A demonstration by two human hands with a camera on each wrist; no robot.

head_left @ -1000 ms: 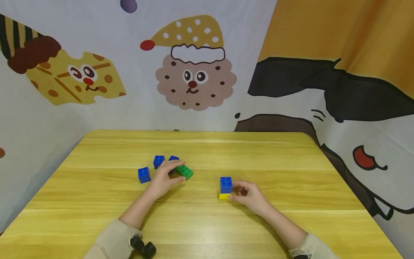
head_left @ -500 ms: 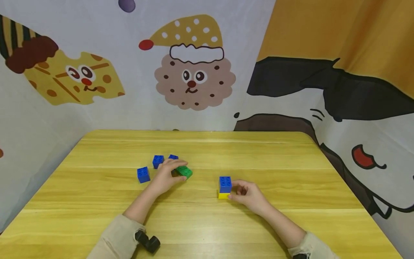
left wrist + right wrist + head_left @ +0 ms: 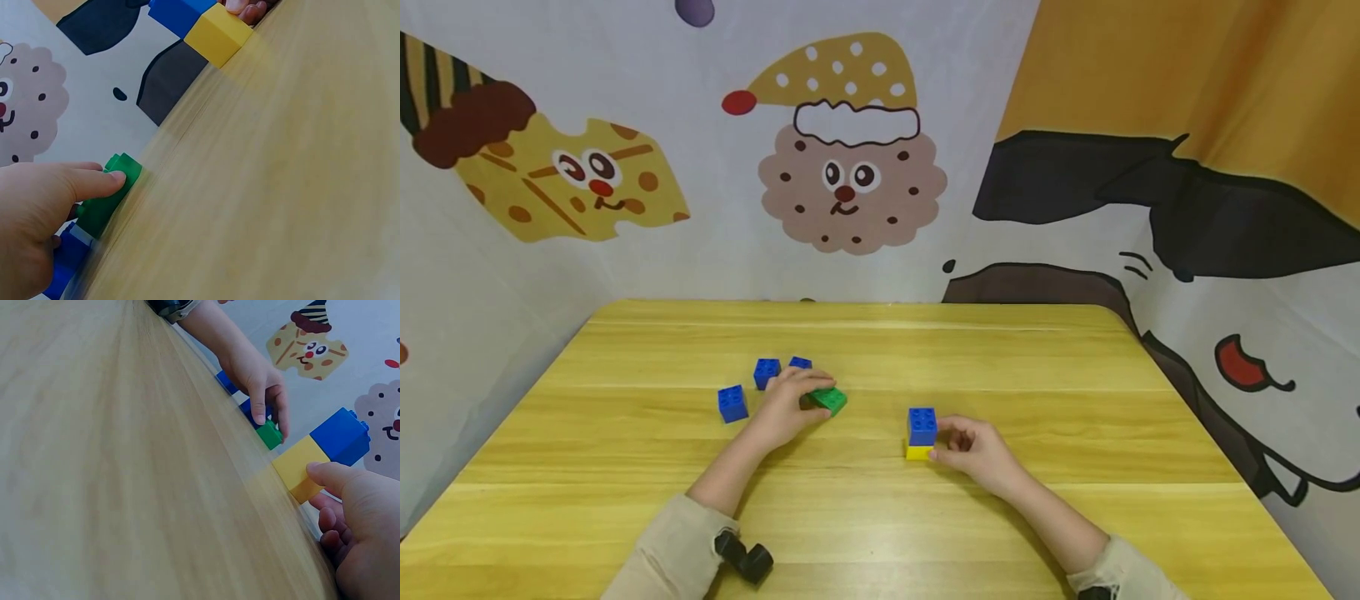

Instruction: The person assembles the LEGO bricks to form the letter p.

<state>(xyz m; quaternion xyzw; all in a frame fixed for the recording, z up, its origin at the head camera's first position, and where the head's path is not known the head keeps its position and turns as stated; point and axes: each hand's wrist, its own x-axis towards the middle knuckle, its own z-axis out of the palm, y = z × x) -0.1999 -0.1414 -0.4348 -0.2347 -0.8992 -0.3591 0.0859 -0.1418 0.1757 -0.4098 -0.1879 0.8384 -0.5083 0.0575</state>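
Note:
My left hand (image 3: 781,410) pinches a green toy brick (image 3: 832,402) on the table, thumb on its near side and fingers on the far side. In the left wrist view the thumb presses against this green brick (image 3: 103,203). A blue brick (image 3: 922,423) sits studs-up on a yellow brick (image 3: 918,453), forming an upright stack to the right. My right hand (image 3: 983,457) holds that stack from its right side. The right wrist view shows the thumb on the yellow brick (image 3: 300,465), under the blue brick (image 3: 340,437); the other fingers are partly hidden behind.
Three loose blue bricks lie around the left hand: one on the left (image 3: 732,404), another behind (image 3: 767,373), and a third blue brick (image 3: 801,363) partly covered by the fingers. The wooden table (image 3: 880,517) ends at a printed cloth backdrop (image 3: 850,275).
The left forearm has shifted slightly right, and the left fingers have drawn in over the green brick. The right hand and its stack have stayed in place.

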